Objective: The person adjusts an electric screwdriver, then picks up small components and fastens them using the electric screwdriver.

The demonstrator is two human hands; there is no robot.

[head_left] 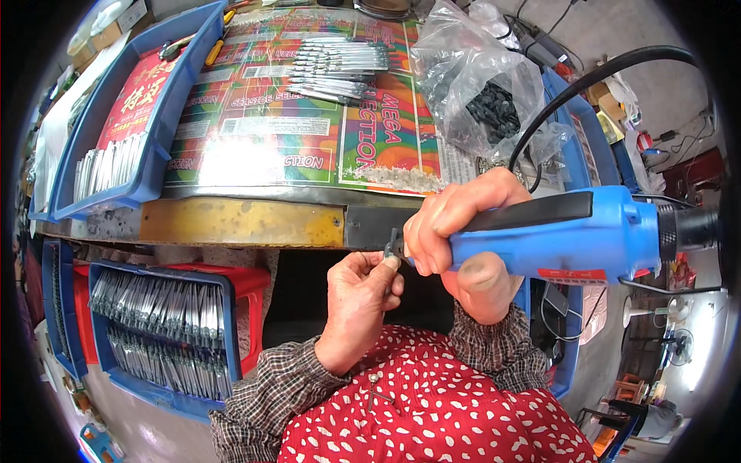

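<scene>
My right hand (pixel 471 239) is wrapped round the body of a blue electric power tool (pixel 559 239) with a black grip strip, held level over the table's front edge. My left hand (pixel 363 289) is closed in a pinch on a small dark part (pixel 392 244), held up against the tool's tip. My fingers hide most of that tip and part of the small piece. Farther back on the table lies a pile of slim silver pieces with dark ends (pixel 340 68). A clear plastic bag (pixel 455 54) at the back right holds many small black parts (pixel 494 112).
A blue tray (pixel 158 127) with silver pieces stands at the table's left. Below it, a blue crate (pixel 228 332) full of silver pieces rests by a red stool (pixel 251 309). A thick black cable (pixel 587 81) arches on the right. Yellow-handled tools (pixel 214 52) lie at the back left.
</scene>
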